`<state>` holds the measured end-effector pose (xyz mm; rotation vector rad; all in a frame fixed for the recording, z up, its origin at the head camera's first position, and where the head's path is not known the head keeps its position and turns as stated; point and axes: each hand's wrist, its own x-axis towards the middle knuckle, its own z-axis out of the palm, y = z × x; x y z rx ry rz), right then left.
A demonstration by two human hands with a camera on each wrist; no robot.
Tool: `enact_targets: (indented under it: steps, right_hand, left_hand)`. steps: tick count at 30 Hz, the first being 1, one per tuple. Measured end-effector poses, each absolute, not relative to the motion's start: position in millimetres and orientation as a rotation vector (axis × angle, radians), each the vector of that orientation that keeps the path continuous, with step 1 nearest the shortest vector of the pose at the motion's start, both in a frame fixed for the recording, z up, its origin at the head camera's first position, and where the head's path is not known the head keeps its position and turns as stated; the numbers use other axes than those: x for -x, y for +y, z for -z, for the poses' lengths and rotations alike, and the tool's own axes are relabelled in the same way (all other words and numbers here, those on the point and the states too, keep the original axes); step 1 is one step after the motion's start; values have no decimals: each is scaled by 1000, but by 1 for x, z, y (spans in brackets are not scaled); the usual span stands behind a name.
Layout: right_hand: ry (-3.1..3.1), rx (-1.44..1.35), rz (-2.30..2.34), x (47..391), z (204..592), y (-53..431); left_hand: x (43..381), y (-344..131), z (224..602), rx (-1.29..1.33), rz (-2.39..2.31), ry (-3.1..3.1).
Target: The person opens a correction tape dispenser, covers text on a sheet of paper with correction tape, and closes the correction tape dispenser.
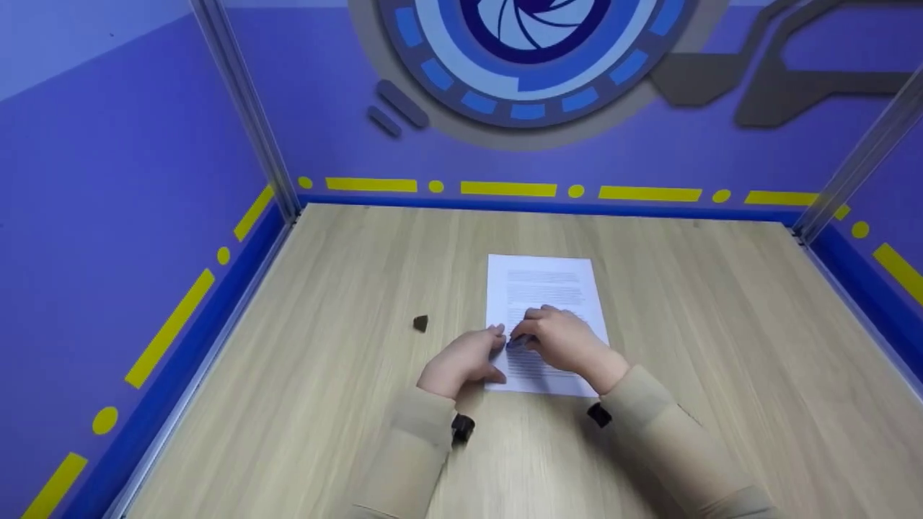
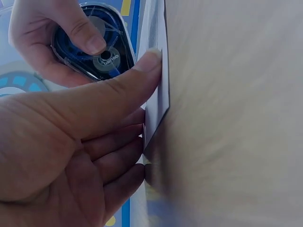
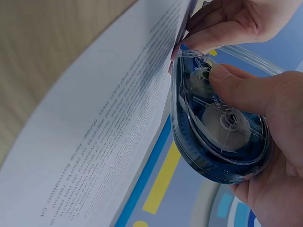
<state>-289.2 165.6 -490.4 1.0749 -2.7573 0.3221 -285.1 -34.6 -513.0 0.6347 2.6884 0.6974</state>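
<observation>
A white sheet of printed paper (image 1: 544, 263) lies flat on the wooden table. My right hand (image 1: 566, 339) grips a correction tape dispenser (image 3: 213, 142), a clear case with blue inside, its thumb pressed on the case's side. The narrow tip of the dispenser is down at the printed lines, near the sheet's left side. My left hand (image 1: 469, 358) rests along the left edge of the paper, its thumb (image 2: 135, 71) pressing the sheet and its fingers loosely spread. In the right wrist view, the left fingertips lie right by the dispenser's tip.
A small dark brown piece (image 1: 420, 323) lies on the table (image 1: 346, 288) left of the paper. Blue-purple panels (image 1: 324, 130) with yellow marks and metal posts stand along the back and sides. A small black device (image 1: 462, 429) sits at the left wrist.
</observation>
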Motion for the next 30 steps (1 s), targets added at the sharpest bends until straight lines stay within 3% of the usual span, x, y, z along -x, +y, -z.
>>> enact_targets:
  steps: [30]
  right_hand:
    - [-2693, -1142, -250, 293, 495, 167]
  left_hand:
    - [285, -35, 512, -614, -718, 2668]
